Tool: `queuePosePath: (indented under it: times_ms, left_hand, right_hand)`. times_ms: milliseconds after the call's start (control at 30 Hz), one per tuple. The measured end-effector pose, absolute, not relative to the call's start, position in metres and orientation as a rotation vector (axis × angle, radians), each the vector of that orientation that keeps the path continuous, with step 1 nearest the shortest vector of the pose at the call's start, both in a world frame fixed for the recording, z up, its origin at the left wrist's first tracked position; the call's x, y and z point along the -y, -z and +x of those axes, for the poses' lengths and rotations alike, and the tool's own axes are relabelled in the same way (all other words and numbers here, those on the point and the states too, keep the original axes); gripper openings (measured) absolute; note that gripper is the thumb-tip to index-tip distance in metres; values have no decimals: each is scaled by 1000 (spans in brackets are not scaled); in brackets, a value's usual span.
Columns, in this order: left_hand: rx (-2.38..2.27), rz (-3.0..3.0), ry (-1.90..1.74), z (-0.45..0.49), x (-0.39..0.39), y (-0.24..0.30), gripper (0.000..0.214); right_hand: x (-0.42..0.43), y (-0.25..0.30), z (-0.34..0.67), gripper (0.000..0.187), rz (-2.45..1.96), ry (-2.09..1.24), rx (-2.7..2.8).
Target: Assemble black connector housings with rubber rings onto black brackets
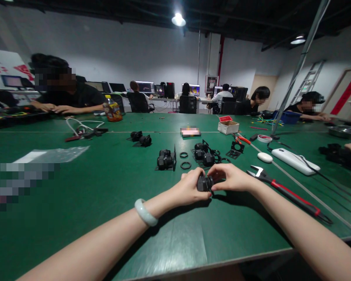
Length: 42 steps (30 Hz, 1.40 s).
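Note:
A black plastic cable gland (204, 183) is held low over the green table, between my two hands. My left hand (188, 186), below a pale bangle, grips its hexagonal body from the left. The fingers and thumb of my right hand (231, 177) close on the gland's right end. Just beyond lie two black rings (185, 165), apart from each other. To their left sits a group of glands on a bracket (164, 160); to their right is another cluster of glands (204, 155). A black bracket with a round hole (236, 148) stands farther right.
Right of my hands lie a red-handled adjustable wrench (292, 197), a white power strip (295, 160), a white oval object (265, 157) and red pliers (242, 139). A small box (228, 127), a drink bottle (113, 109) and a clear bag (52, 155) are on the table. People sit around it.

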<state>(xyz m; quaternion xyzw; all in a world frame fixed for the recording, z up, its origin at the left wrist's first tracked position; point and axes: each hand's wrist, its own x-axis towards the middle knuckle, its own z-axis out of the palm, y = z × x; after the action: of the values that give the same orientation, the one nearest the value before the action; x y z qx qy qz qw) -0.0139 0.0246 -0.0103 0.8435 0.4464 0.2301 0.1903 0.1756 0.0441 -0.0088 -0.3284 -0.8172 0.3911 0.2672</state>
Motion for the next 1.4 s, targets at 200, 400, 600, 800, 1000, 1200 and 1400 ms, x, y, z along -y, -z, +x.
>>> queuePosePath:
  times_ms: [200, 400, 600, 800, 1000, 1200, 1400]
  left_hand:
    - [-1262, 2347, -647, -14, -25, 10, 41]
    - [-1243, 2336, -630, -14, -25, 10, 41]
    - [-1256, 2317, -616, -13, -23, 8, 41]
    - [-1233, 2345, -626, -15, -25, 10, 41]
    - [-1233, 2379, -608, -16, -26, 12, 42]
    - [-1235, 2388, -599, -15, -27, 11, 42]
    - [-1253, 2383, -579, -15, -26, 10, 44]
  right_hand:
    - [-43, 7, 174, 39, -896, -1014, 2219]
    - [-42, 7, 174, 38, -885, -942, 2240]
    - [-41, 7, 173, 38, -884, -936, 2229]
    - [-41, 7, 172, 38, -878, -919, 2214]
    - [-42, 8, 172, 39, -884, -908, 2219]
    - [-40, 8, 171, 37, -865, -933, 2203]
    - [-40, 8, 171, 35, -868, -968, 2174]
